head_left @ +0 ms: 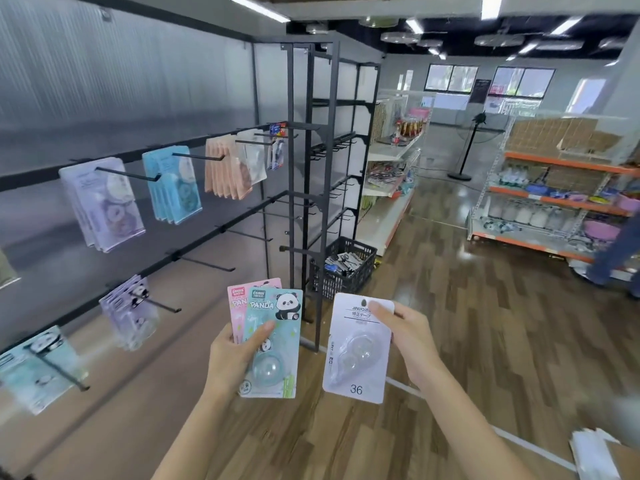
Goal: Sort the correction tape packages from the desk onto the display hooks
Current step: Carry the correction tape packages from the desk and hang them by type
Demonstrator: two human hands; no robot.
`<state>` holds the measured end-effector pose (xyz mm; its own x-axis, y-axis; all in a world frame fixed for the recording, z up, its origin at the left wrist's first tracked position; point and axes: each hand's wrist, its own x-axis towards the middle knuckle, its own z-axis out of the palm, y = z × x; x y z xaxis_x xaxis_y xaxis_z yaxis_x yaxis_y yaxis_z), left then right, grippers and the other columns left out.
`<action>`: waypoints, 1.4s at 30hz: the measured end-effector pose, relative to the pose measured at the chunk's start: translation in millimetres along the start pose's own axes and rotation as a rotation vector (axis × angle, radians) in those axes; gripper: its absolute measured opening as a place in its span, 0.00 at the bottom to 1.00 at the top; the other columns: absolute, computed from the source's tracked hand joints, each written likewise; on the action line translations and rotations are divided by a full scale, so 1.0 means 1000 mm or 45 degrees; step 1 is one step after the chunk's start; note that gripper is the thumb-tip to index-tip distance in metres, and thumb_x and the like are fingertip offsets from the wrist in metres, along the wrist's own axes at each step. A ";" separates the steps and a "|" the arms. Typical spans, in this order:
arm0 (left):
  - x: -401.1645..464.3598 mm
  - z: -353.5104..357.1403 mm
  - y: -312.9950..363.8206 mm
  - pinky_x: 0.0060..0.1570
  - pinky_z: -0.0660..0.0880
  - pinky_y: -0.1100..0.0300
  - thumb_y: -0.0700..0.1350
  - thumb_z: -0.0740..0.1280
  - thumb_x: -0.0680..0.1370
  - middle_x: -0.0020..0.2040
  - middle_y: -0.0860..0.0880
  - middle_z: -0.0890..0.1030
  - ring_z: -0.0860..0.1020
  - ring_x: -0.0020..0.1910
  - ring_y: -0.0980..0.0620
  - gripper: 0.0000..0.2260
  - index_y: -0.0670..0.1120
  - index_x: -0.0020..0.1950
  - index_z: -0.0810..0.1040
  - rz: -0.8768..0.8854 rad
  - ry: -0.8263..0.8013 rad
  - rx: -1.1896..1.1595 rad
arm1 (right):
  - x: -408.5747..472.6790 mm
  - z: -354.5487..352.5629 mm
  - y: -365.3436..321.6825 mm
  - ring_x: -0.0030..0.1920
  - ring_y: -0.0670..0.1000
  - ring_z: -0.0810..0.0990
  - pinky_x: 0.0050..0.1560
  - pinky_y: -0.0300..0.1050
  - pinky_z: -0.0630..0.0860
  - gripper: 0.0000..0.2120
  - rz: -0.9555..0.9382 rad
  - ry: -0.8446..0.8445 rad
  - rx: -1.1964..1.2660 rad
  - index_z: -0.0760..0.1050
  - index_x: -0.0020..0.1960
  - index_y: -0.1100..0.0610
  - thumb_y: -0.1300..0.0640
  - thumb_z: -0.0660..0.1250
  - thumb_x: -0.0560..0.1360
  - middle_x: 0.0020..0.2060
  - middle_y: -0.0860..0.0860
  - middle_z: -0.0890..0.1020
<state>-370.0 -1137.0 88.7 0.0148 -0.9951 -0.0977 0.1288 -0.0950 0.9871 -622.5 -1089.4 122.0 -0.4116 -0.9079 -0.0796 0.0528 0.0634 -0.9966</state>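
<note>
Scanning from the left, I see the display hooks [128,174] up and leftward of both hands. My left hand [235,355] grips two panda packages [273,341], long axes upright. My right hand [412,344] pinches the white correction tape package [356,351], upright too; I judge the left hand nearer.

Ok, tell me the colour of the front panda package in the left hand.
Light teal front panda package, overlapping a pink one behind; head view.

Head camera looks forward and down, close above both hands.
</note>
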 end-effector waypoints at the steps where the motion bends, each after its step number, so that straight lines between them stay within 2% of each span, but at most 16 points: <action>1: 0.019 0.008 -0.001 0.45 0.81 0.50 0.45 0.76 0.71 0.45 0.45 0.86 0.85 0.44 0.45 0.13 0.41 0.52 0.81 -0.005 0.007 -0.012 | 0.020 0.001 -0.003 0.42 0.52 0.83 0.45 0.47 0.77 0.07 -0.010 -0.003 -0.001 0.83 0.49 0.58 0.55 0.71 0.75 0.44 0.55 0.86; 3: 0.056 0.022 0.001 0.49 0.81 0.47 0.46 0.76 0.71 0.46 0.45 0.86 0.85 0.45 0.44 0.14 0.41 0.52 0.81 0.003 0.033 -0.042 | 0.061 0.005 -0.010 0.42 0.52 0.83 0.44 0.46 0.78 0.08 -0.024 -0.010 -0.010 0.83 0.50 0.58 0.55 0.71 0.74 0.43 0.54 0.86; 11: 0.185 0.060 0.027 0.45 0.81 0.51 0.45 0.76 0.71 0.46 0.46 0.86 0.85 0.45 0.45 0.13 0.42 0.53 0.81 0.059 0.155 -0.108 | 0.219 0.043 -0.055 0.42 0.53 0.82 0.45 0.47 0.77 0.07 -0.140 -0.072 -0.013 0.82 0.48 0.59 0.56 0.71 0.74 0.44 0.56 0.85; 13: 0.207 0.062 0.034 0.41 0.80 0.54 0.45 0.75 0.72 0.45 0.47 0.87 0.85 0.43 0.46 0.12 0.42 0.53 0.81 0.086 0.192 -0.099 | 0.250 0.055 -0.065 0.42 0.53 0.82 0.44 0.47 0.77 0.06 -0.159 -0.132 0.002 0.81 0.48 0.58 0.56 0.71 0.75 0.44 0.56 0.85; 16: 0.233 0.065 0.042 0.40 0.79 0.54 0.45 0.75 0.73 0.43 0.48 0.87 0.85 0.41 0.47 0.09 0.44 0.50 0.81 0.111 0.247 -0.091 | 0.295 0.076 -0.082 0.41 0.52 0.82 0.40 0.44 0.78 0.04 -0.185 -0.241 0.006 0.81 0.47 0.56 0.56 0.70 0.75 0.44 0.55 0.85; 19: 0.255 0.068 0.046 0.40 0.79 0.54 0.45 0.75 0.72 0.42 0.49 0.87 0.85 0.40 0.48 0.09 0.45 0.50 0.81 0.129 0.303 -0.073 | 0.340 0.098 -0.103 0.42 0.53 0.83 0.43 0.47 0.79 0.04 -0.232 -0.346 0.035 0.81 0.47 0.56 0.56 0.70 0.75 0.44 0.54 0.85; 23: 0.286 0.076 0.049 0.37 0.80 0.56 0.44 0.74 0.73 0.44 0.47 0.87 0.86 0.41 0.47 0.10 0.44 0.51 0.81 0.138 0.384 -0.083 | 0.397 0.126 -0.135 0.39 0.51 0.84 0.35 0.42 0.79 0.05 -0.321 -0.497 0.037 0.80 0.49 0.57 0.56 0.70 0.75 0.43 0.54 0.86; 27: 0.315 0.089 0.050 0.44 0.80 0.52 0.48 0.76 0.69 0.46 0.46 0.87 0.85 0.43 0.46 0.15 0.44 0.52 0.82 0.133 0.511 -0.090 | 0.454 0.150 -0.167 0.43 0.53 0.84 0.44 0.48 0.81 0.08 -0.374 -0.595 0.069 0.80 0.51 0.60 0.57 0.71 0.75 0.45 0.55 0.85; 29: 0.325 0.097 0.051 0.47 0.80 0.50 0.51 0.76 0.66 0.46 0.46 0.87 0.85 0.44 0.45 0.19 0.44 0.53 0.82 0.139 0.558 -0.092 | 0.477 0.160 -0.176 0.42 0.52 0.83 0.44 0.47 0.80 0.08 -0.381 -0.655 0.067 0.81 0.50 0.60 0.57 0.71 0.75 0.45 0.55 0.85; 33: 0.338 0.112 0.051 0.45 0.79 0.52 0.47 0.75 0.71 0.47 0.46 0.86 0.85 0.45 0.45 0.14 0.44 0.53 0.82 0.127 0.619 -0.096 | 0.510 0.171 -0.178 0.44 0.52 0.84 0.47 0.48 0.80 0.10 -0.374 -0.769 0.020 0.80 0.53 0.61 0.57 0.70 0.75 0.47 0.55 0.85; 36: 0.343 0.120 0.051 0.44 0.79 0.53 0.48 0.75 0.68 0.47 0.45 0.86 0.85 0.45 0.44 0.17 0.43 0.53 0.82 0.144 0.664 -0.094 | 0.522 0.176 -0.175 0.47 0.55 0.84 0.49 0.49 0.80 0.11 -0.342 -0.833 0.038 0.80 0.54 0.61 0.56 0.71 0.75 0.47 0.55 0.85; 38: 0.345 0.126 0.050 0.43 0.80 0.53 0.46 0.75 0.70 0.46 0.44 0.86 0.85 0.45 0.43 0.14 0.42 0.53 0.81 0.150 0.712 -0.103 | 0.527 0.178 -0.176 0.48 0.56 0.84 0.50 0.51 0.80 0.11 -0.335 -0.894 0.059 0.80 0.54 0.62 0.56 0.71 0.74 0.48 0.56 0.85; 40: 0.345 0.131 0.049 0.39 0.80 0.55 0.44 0.74 0.72 0.45 0.44 0.86 0.85 0.43 0.44 0.10 0.42 0.51 0.81 0.157 0.762 -0.117 | 0.529 0.183 -0.178 0.45 0.54 0.84 0.49 0.49 0.80 0.11 -0.351 -0.944 0.051 0.80 0.53 0.62 0.57 0.71 0.74 0.47 0.56 0.85; 42: 0.345 0.134 0.049 0.39 0.80 0.55 0.43 0.74 0.73 0.45 0.44 0.86 0.85 0.43 0.44 0.09 0.42 0.51 0.82 0.167 0.815 -0.129 | 0.532 0.189 -0.178 0.41 0.51 0.83 0.45 0.47 0.80 0.10 -0.362 -0.979 0.029 0.80 0.52 0.62 0.57 0.71 0.74 0.45 0.56 0.85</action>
<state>-491.8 -1488.2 120.1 0.6195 -0.7823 -0.0645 0.1781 0.0600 0.9822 -679.2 -1662.3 261.1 0.3264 -0.9189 0.2214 0.0621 -0.2129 -0.9751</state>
